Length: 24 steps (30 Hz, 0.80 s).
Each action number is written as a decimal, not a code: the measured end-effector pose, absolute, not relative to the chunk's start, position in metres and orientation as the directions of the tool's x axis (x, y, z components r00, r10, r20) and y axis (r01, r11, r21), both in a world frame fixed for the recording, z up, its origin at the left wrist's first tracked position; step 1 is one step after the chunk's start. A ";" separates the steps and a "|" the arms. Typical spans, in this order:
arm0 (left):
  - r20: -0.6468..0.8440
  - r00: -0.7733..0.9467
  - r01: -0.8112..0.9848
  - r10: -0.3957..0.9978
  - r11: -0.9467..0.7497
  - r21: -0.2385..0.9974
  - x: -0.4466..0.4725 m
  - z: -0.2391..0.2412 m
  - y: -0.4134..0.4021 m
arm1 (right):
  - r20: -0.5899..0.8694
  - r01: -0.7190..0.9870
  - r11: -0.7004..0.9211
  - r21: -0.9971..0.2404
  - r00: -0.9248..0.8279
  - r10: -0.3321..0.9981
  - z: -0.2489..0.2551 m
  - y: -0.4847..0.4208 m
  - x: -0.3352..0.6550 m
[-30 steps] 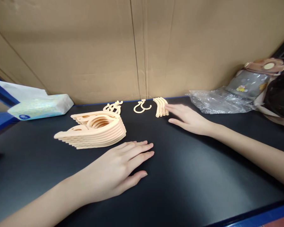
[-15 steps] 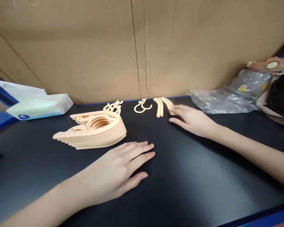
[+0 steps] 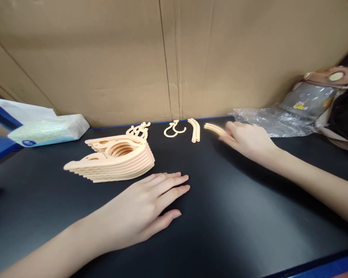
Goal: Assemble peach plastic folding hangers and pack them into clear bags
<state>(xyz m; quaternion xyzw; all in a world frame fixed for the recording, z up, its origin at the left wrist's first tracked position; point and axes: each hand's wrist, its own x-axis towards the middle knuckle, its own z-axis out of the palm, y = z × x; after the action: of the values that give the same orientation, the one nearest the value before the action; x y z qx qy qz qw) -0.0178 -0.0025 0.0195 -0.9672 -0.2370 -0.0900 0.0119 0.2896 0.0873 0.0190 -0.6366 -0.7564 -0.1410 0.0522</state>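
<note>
My right hand (image 3: 248, 139) is closed on one end of a slim, curved cream plastic hanger arm (image 3: 215, 129), slightly blurred by motion; whether it is one piece or two together I cannot tell. Left of it, more curved hanger arms (image 3: 195, 130) lie side by side. Palm down on the table rests my left hand (image 3: 150, 202), fingers stretched out, holding nothing. Just beyond its knuckles stands a neat stack of cream hanger pieces (image 3: 116, 166). Behind the stack is a small pile of hooks (image 3: 139, 131), and further right lie loose hooks (image 3: 174, 129).
A tissue pack (image 3: 49, 131) sits at the far left. At the right back lie a crumpled clear plastic bag (image 3: 266, 119) and a see-through bottle (image 3: 310, 98) with a brown top. A cardboard wall (image 3: 118, 65) rises behind the black table (image 3: 226, 224).
My right hand has closed on the right-hand curved piece and drawn it right, away from the others, turning it flatter. My left hand has not moved.
</note>
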 end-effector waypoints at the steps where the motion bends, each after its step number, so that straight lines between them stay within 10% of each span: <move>1: 0.185 0.869 0.463 0.459 -0.886 0.024 -0.018 0.019 -0.003 | 0.258 0.980 0.139 0.142 -0.172 0.951 0.019 0.087 0.290; 9: 0.195 0.870 0.455 0.453 -0.890 0.041 -0.020 0.018 -0.003 | 0.313 0.993 0.103 0.051 -0.114 0.943 0.035 0.080 0.298; 17: 0.285 0.840 0.477 0.461 -0.879 0.016 -0.018 0.016 -0.003 | 0.348 0.686 0.697 -0.210 -0.614 0.709 0.036 0.046 0.276; 24: 0.363 0.805 0.506 0.469 -0.863 -0.006 -0.021 0.017 -0.001 | 0.295 0.589 0.757 -0.284 -0.697 0.653 0.025 0.037 0.265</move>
<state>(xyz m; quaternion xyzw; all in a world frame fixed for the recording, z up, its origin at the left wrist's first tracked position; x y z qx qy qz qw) -0.0206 -0.0012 0.0173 -0.9487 -0.2569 -0.1772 0.0514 0.2653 0.0368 0.0255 -0.3384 -0.9174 0.0842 0.1919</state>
